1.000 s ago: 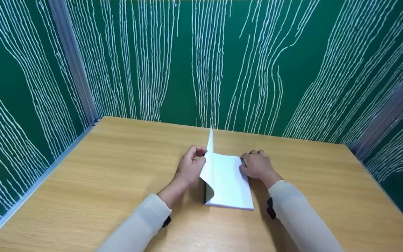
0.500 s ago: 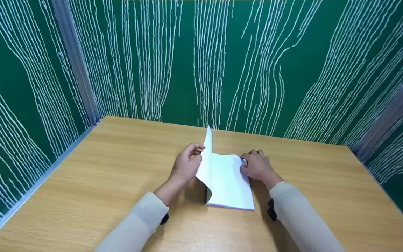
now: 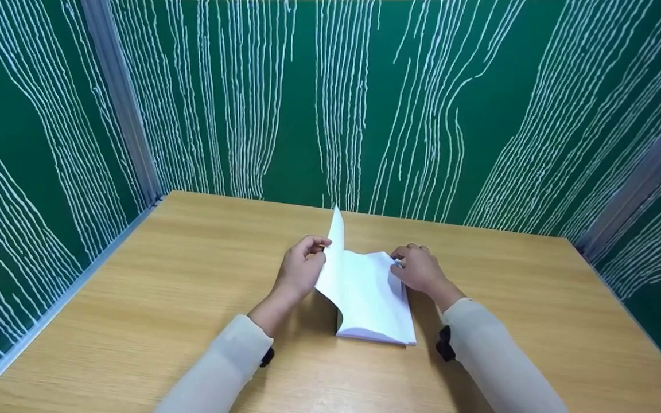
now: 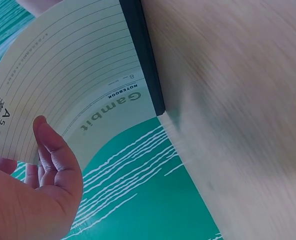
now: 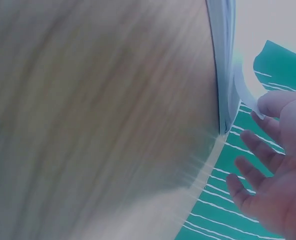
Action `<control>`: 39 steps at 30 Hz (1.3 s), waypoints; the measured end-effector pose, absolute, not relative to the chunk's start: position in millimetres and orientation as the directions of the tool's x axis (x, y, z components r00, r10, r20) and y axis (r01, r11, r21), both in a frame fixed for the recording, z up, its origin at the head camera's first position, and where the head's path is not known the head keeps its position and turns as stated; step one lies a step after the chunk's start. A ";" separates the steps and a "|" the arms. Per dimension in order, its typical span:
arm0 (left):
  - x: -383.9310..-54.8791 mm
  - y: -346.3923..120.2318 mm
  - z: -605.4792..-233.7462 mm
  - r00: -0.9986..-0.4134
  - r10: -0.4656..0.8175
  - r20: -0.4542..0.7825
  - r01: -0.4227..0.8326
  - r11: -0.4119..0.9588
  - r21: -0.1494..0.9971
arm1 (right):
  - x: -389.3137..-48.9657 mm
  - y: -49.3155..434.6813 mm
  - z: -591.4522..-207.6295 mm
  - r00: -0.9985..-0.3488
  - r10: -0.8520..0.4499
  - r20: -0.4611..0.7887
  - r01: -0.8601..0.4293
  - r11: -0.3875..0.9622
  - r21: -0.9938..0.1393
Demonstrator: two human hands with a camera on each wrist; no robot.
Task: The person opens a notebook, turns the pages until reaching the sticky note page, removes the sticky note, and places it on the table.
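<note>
A notebook with white pages lies open on the table, its spine side to the left. My left hand pinches the raised cover, which stands nearly upright and curves. The left wrist view shows the cover's outer face, pale with printed lines and the words "Gambit" and "NOTEBOOK", beside a dark spine strip. At the far right corner, my right hand pinches a page between thumb and index finger. That page bends up from the stack in the right wrist view, while the other fingers are spread.
The notebook rests on a light wooden table. Green panels with wavy white lines stand behind and at both sides, joined by grey posts. Each wrist wears a dark device under its pale sleeve.
My left hand has moved slightly left, tilting the raised cover with it. The page under my right hand has lifted and shifted left, so a gap shows at the near edge.
</note>
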State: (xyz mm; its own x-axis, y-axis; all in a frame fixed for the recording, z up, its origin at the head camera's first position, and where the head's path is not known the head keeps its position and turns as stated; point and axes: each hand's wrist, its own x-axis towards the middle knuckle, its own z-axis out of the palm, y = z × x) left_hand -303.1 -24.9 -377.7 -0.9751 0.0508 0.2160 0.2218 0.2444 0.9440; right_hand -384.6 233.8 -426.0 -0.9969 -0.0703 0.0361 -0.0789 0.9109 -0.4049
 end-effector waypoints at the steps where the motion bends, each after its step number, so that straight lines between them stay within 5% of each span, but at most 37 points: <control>1: -303.3 -24.6 -377.9 -0.975 0.049 0.216 0.221 0.244 0.944 | -384.4 233.6 -425.6 -0.997 -0.063 0.034 -0.071 0.908 -0.413; 12: -305.4 -23.4 -386.5 -0.967 0.036 0.252 0.253 0.252 0.934 | -380.6 237.6 -420.5 -0.999 -0.036 0.019 -0.040 0.839 -0.543; 39: -304.9 -22.6 -387.2 -0.969 0.041 0.244 0.247 0.223 0.943 | -366.9 223.4 -403.2 -0.981 -0.176 0.086 -0.188 0.730 -0.657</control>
